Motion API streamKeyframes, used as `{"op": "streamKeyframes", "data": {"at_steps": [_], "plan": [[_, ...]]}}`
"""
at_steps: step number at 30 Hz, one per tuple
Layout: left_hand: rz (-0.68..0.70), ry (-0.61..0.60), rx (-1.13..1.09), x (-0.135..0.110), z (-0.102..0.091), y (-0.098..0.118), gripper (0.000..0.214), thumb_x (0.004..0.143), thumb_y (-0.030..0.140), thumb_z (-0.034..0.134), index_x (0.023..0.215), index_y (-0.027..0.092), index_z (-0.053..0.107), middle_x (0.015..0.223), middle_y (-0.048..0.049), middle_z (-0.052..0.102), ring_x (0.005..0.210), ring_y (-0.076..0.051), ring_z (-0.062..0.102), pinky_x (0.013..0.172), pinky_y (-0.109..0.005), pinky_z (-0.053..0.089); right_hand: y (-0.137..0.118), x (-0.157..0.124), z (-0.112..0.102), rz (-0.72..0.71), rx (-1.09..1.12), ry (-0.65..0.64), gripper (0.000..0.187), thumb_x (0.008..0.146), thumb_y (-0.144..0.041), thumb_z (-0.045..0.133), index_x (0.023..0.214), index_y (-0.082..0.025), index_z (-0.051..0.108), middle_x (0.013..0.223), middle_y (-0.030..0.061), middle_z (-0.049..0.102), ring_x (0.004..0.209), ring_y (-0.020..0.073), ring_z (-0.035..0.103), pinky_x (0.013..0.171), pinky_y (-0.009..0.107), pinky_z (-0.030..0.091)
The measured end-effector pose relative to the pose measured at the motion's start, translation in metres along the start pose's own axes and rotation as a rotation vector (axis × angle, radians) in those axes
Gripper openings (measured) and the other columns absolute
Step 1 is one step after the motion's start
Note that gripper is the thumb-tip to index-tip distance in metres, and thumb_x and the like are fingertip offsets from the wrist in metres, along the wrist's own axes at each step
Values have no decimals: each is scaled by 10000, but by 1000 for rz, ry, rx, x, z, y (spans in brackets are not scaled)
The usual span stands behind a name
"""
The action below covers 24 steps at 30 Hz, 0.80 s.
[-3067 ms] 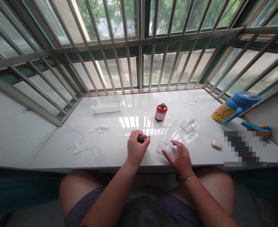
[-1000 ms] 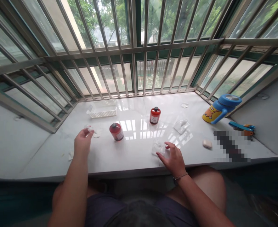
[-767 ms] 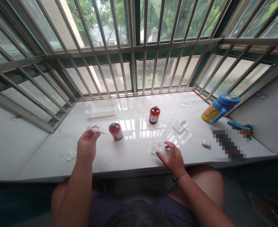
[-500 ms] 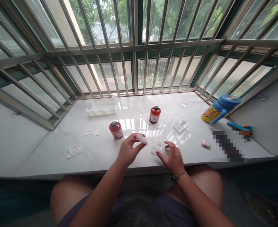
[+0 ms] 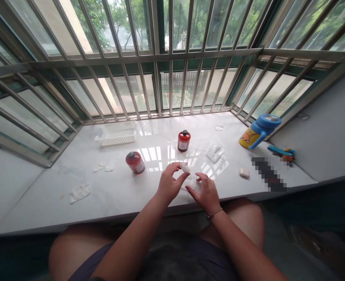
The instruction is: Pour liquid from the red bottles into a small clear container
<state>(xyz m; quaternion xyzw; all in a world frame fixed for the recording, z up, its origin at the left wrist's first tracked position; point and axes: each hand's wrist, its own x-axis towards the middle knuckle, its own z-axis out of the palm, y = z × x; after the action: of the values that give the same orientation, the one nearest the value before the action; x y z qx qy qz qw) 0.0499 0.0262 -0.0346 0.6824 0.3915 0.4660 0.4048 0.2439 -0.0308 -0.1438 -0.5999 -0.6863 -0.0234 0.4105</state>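
Observation:
My left hand (image 5: pixel 170 181) pinches a small whitish, translucent piece (image 5: pixel 185 168) between thumb and fingers, just above the table. Its exact kind is too small to make out. Below and beside it lies a small clear plastic tray (image 5: pixel 192 181), partly hidden by my hands. My right hand (image 5: pixel 206 192) is curved around the right side of this tray, thumb at the near edge and fingertips at the far edge. A red bottle with a black cap (image 5: pixel 135 162) stands left of my left hand, and a second red bottle (image 5: pixel 184 141) stands behind my hands.
Another clear plastic piece (image 5: pixel 215 152) lies behind my right hand. To the right are a pinkish block (image 5: pixel 244 173), a blue-and-yellow mug (image 5: pixel 258 131) and blue-orange tools (image 5: pixel 282 152). A white basket (image 5: pixel 118 139) and crumpled white scraps (image 5: pixel 81 192) lie left. Metal bars (image 5: pixel 169 89) line the back.
The view has turned slightly to the right. My left hand, with the whitish piece, has come closer to my right hand and over the clear tray. My right hand remains at the tray.

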Motion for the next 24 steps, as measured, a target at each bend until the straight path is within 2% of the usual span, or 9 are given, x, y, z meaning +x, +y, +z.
{"op": "streamKeyframes", "data": {"at_steps": [5, 10, 13, 18, 21, 24], "plan": [[-10, -59, 60, -3, 6, -11, 211, 904, 296, 812, 1111, 286, 773, 1198, -74, 787, 1135, -279, 710, 990, -460, 572, 1, -1, 1, 1, -2, -2, 663, 971, -647, 707, 1437, -238, 472, 1241, 142, 718, 947, 296, 714, 922, 500, 542], [19, -86, 123, -5, 18, -28, 245, 839, 234, 868, 1054, 277, 762, 1173, -77, 768, 1166, -296, 700, 1079, -505, 538, 0, 0, 1, -9, -4, 11, 613, 980, -629, 694, 1405, -236, 490, 1225, 132, 717, 921, 286, 708, 905, 487, 542], [18, -98, 112, -4, 21, -38, 339, 777, 225, 929, 1071, 263, 763, 1279, -103, 739, 1255, -316, 678, 1133, -529, 519, 0, 0, 1, -11, -4, 14, 587, 993, -595, 682, 1410, -230, 488, 1212, 132, 718, 917, 285, 706, 906, 489, 542], [10, -169, 58, -7, 21, -46, 602, 730, 241, 974, 1276, 290, 726, 1471, -122, 659, 1444, -341, 582, 1248, -568, 433, 1, -1, 1, -13, 4, 12, 578, 987, -545, 685, 1427, -229, 485, 1231, 132, 712, 921, 283, 703, 913, 492, 546], [-13, -209, 17, -10, 22, -47, 570, 708, 240, 982, 1206, 271, 706, 1484, -125, 651, 1430, -338, 601, 1233, -553, 452, 1, -1, 1, -13, 2, 12, 564, 985, -538, 677, 1418, -230, 491, 1211, 126, 712, 916, 287, 698, 903, 494, 547], [-81, -186, 9, -12, 24, -47, 528, 702, 243, 976, 1116, 264, 648, 1474, -111, 661, 1390, -333, 632, 1197, -546, 472, 1, -1, 1, -13, -1, 11, 562, 980, -533, 677, 1417, -230, 493, 1189, 121, 711, 917, 288, 695, 896, 488, 549]]}}
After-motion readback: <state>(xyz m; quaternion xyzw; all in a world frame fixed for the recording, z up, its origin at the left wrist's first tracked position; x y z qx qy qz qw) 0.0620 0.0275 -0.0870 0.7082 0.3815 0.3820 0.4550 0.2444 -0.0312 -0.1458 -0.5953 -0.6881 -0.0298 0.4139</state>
